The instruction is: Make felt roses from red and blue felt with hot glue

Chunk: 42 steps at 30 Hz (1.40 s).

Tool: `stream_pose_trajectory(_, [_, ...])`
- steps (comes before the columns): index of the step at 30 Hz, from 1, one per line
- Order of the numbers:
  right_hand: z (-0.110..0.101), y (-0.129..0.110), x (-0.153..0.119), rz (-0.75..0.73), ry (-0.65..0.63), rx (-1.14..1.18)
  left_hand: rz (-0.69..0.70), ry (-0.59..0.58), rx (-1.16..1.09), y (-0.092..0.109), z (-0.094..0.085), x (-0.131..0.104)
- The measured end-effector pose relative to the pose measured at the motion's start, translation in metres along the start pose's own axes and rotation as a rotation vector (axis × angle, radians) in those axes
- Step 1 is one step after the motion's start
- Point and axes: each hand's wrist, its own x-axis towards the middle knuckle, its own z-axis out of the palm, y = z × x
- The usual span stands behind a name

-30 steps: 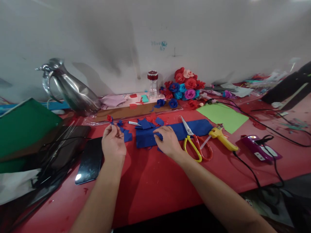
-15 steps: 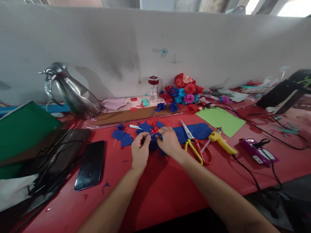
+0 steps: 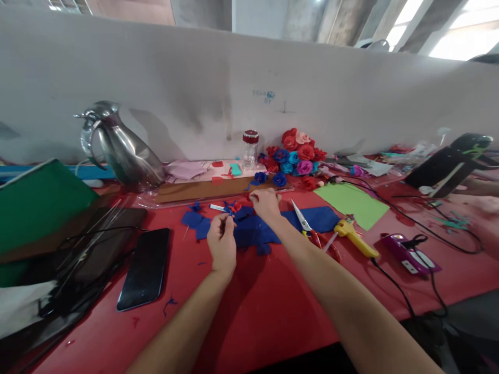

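My left hand (image 3: 222, 243) is closed in a pinch, with a small blue paper piece (image 3: 231, 214) at its fingertips. Over the far side of the blue paper strip (image 3: 249, 231), my right hand (image 3: 267, 202) has its fingers drawn together; what they hold, if anything, is hidden. Between the hands and the brown board lies a red paper piece (image 3: 235, 206) beside a white marker pen (image 3: 217, 208). Cut blue paper pieces (image 3: 191, 219) lie to the left of my left hand. Scissors (image 3: 302, 215) rest on the strip, their handles partly hidden by my right forearm.
A yellow glue gun (image 3: 356, 239) and purple power socket (image 3: 411, 254) with cables lie right, near green paper (image 3: 351, 200). Paper flowers (image 3: 298, 153) and a glass jar (image 3: 250, 150) stand behind. Left are a phone (image 3: 144, 270) and a steel jug (image 3: 125, 150).
My right hand has moved up and away from my left, uncovering more of the blue paper. My left hand stays pinched, slightly further left. The view has tilted a little.
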Motion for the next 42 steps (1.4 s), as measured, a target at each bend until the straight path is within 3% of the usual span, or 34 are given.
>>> stream_pose_trajectory(4, [-0.016,0.013,-0.004,0.028,0.099,0.159,-0.022,-0.005,-0.016,0.002,0.001,0.0])
stream_pose_trajectory(8, [-0.021,0.017,-0.032,0.026,0.139,0.385,-0.066,-0.026,-0.053,0.005,0.003,-0.001])
stream_pose_trajectory(10, [-0.017,0.014,-0.051,0.09,0.042,0.766,-0.109,-0.07,-0.075,0.008,0.004,-0.003])
stream_pose_trajectory(13, [-0.01,0.008,-0.072,0.217,-0.175,1.114,-0.165,-0.142,-0.099,0.013,0.005,-0.007])
stream_pose_trajectory(20, [-0.011,-0.003,-0.081,0.374,-0.364,1.458,-0.285,-0.223,-0.162,0.021,0.002,-0.012])
stream_pose_trajectory(24, [-0.013,-0.006,-0.084,0.345,-0.376,1.488,-0.354,-0.27,-0.175,0.025,0.003,-0.013])
stream_pose_trajectory(27, [-0.014,-0.008,-0.086,0.299,-0.301,1.461,-0.39,-0.269,-0.134,0.027,0.004,-0.014])
stream_pose_trajectory(35, [-0.017,-0.008,-0.085,0.192,-0.146,1.341,-0.333,-0.248,0.007,0.027,0.002,-0.012])
stream_pose_trajectory(42, [-0.012,-0.006,-0.085,0.129,-0.274,1.122,-0.3,-0.236,0.079,0.028,-0.003,-0.004])
